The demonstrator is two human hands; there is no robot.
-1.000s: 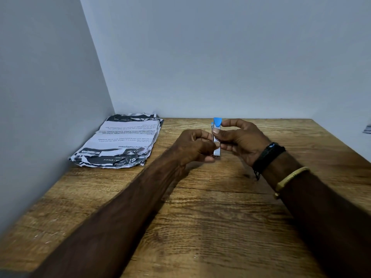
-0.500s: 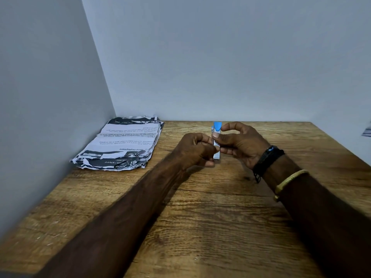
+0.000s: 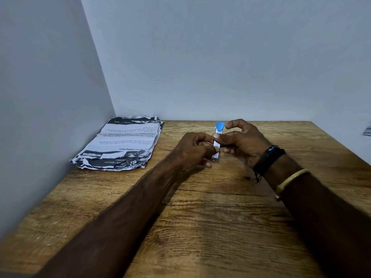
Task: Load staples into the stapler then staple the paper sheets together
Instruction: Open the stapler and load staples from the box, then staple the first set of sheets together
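Small stapler (image 3: pixel 216 145), one only: slim silvery-white body with a bright blue tip at the far end, held roughly upright just above the wooden bench (image 3: pixel 220 227), mid-way across and toward the back. No maker's mark legible on it. Whether opened or shut, and whether any staples sit inside, cannot be told at this size.

Pinched from both sides by two hands. Right hand (image 3: pixel 243 144) closed on the stapler, thumb pressed across the body below the blue tip, forefinger lifted and curled clear above it, other fingers behind. Left hand (image 3: pixel 193 150) curled in against the stapler's left side, fingertips bunched at its lower half; exactly what those tips grip stays hidden. Both forearms stretched in from the near edge.

On the right wrist, two bands: one black band (image 3: pixel 269 159) with a small blue spot, one pale yellow bangle (image 3: pixel 291 180) farther up the arm.

Well apart to the left, tucked into the corner against the left wall: one stack of paper sheets (image 3: pixel 122 145), edges ragged and crumpled, printed in black and white, lying flat. Print upside down from here; "Deployment" readable on a heading, "STUDY" on the dark band nearest; remaining lines too small.

Plain grey walls (image 3: pixel 220 57) behind and to the left.
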